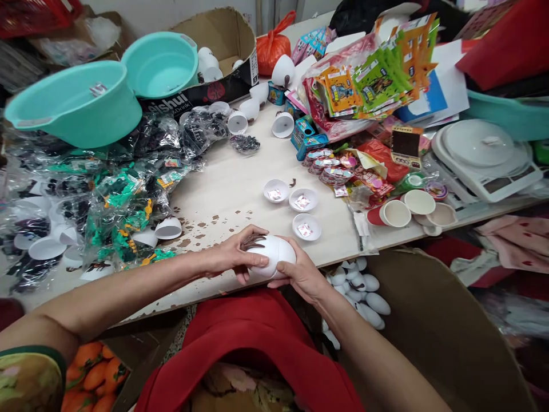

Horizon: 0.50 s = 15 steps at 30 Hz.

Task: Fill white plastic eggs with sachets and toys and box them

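L hand (244, 256) & R hand (303, 273) pinch opp. sides of white egg (274, 256), lower ctr of frame. Uneven squeeze cd pop it apart; slick, so might slip past surface (223, 186) edge or knock nearest half-shell (316, 225), spilling pkt (305, 230).

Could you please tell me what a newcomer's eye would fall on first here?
Probably the white egg, held between the left hand and the right hand by the near edge of the table. Next might come the two turquoise tubs at back left, then the orange and green packets heaped at back right.
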### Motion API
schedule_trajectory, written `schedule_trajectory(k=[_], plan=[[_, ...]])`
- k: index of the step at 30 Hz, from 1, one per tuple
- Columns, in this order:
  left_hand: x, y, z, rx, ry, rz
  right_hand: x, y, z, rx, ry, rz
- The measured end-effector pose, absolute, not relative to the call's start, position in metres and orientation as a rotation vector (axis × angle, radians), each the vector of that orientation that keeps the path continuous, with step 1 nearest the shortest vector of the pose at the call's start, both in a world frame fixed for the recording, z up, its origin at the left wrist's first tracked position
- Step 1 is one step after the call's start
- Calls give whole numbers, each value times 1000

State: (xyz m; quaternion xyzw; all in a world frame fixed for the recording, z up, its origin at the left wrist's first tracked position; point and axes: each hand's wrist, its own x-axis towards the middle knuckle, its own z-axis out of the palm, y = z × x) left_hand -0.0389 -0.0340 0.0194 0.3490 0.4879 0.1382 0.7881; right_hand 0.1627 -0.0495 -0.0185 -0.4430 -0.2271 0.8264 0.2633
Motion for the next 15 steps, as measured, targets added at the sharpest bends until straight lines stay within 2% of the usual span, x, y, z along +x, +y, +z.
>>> schedule_trajectory(k=[4,7,12,15], plan=[[-22,-48,29,697,1186,456,166,-55,-13,-1273,-721,2172],[-18,-53,27,750,1172,432,173,-61,-14,-1290,-755,2196],[-21,-46,17,1103,1084,459,186,-64,-22,-1266,-1043,1985],[-18,-53,9,1097,1083,495,188,-73,-22,-1347,-1073,1893]])
